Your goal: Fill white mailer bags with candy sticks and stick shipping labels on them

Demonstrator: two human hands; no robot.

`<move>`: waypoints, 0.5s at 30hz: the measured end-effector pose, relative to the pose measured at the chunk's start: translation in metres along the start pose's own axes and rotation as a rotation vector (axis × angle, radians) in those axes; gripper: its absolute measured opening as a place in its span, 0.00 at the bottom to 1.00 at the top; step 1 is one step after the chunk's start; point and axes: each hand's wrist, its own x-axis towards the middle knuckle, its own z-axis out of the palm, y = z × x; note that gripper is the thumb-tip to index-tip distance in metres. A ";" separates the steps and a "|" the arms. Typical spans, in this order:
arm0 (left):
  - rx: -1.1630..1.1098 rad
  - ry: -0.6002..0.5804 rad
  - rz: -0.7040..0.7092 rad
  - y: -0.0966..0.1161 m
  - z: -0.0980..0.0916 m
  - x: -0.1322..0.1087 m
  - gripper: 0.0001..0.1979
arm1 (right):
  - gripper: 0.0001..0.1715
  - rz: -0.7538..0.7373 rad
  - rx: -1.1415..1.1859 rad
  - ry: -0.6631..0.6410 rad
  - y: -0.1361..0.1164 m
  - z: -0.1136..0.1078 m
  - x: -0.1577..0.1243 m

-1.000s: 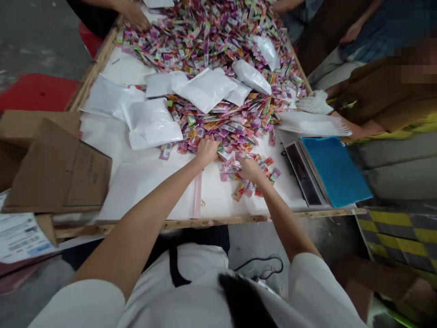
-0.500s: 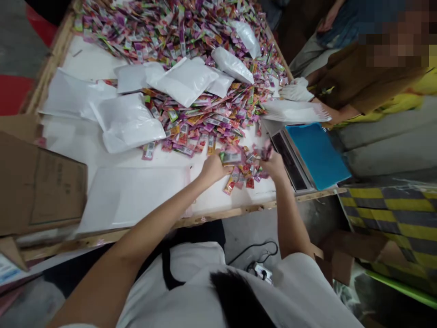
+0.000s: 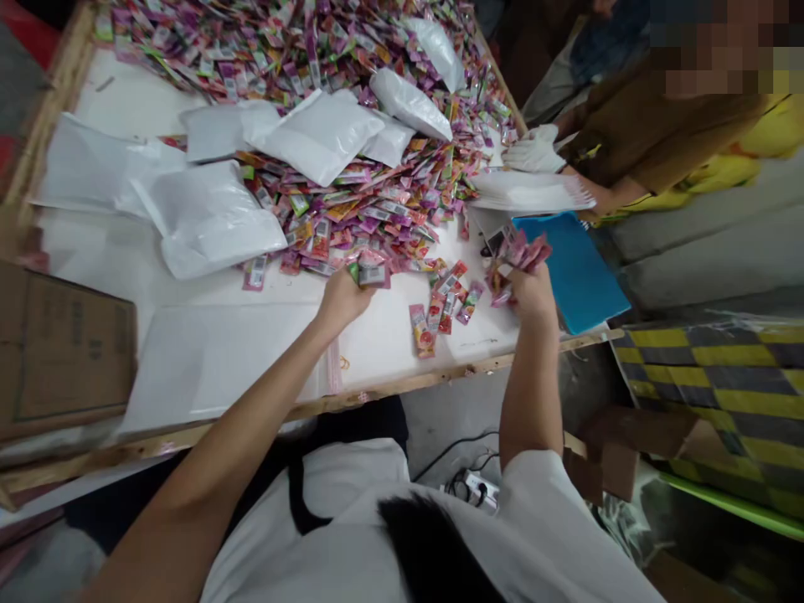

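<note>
My left hand (image 3: 344,300) is closed around a few small printed sachets (image 3: 374,273), held over the white tabletop just in front of the big heap. My right hand (image 3: 533,291) grips a thicker bunch of pink sachets (image 3: 520,258) near the left edge of a blue-topped scale (image 3: 574,268). Between the hands several loose sachets (image 3: 433,318) lie on the table. A large heap of sachets (image 3: 352,201) covers the back of the table, with filled white bags (image 3: 219,218) lying on and beside it. A flat, clear plastic bag (image 3: 219,360) lies under my left forearm.
A cardboard box (image 3: 69,352) stands at the left. Across the right corner, a co-worker's white-gloved hand (image 3: 533,151) rests by a stack of flat white bags (image 3: 533,191). A wooden rim (image 3: 402,387) edges the table. Cables and a power strip (image 3: 474,488) lie on the floor.
My hands have moved apart: the left leftward with a few sachets, the right toward the scale with a bunch. Fewer loose sachets lie between them. The camera view has shifted slightly.
</note>
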 end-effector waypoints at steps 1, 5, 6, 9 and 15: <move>-0.028 -0.034 0.092 0.004 0.003 -0.002 0.13 | 0.16 -0.049 0.043 0.013 0.003 -0.007 0.005; -0.058 -0.214 0.455 0.027 0.035 -0.007 0.20 | 0.29 -0.175 -0.289 -0.215 0.000 0.003 0.027; -0.028 -0.267 0.536 0.031 0.044 -0.007 0.20 | 0.32 -0.179 -0.445 -0.299 -0.002 0.012 0.031; 0.067 -0.383 0.680 0.033 0.068 -0.005 0.12 | 0.29 -0.127 -0.825 -0.518 -0.007 0.041 0.037; 0.073 -0.386 0.646 0.017 0.072 -0.010 0.08 | 0.17 -0.134 -0.980 -0.556 -0.005 0.058 0.030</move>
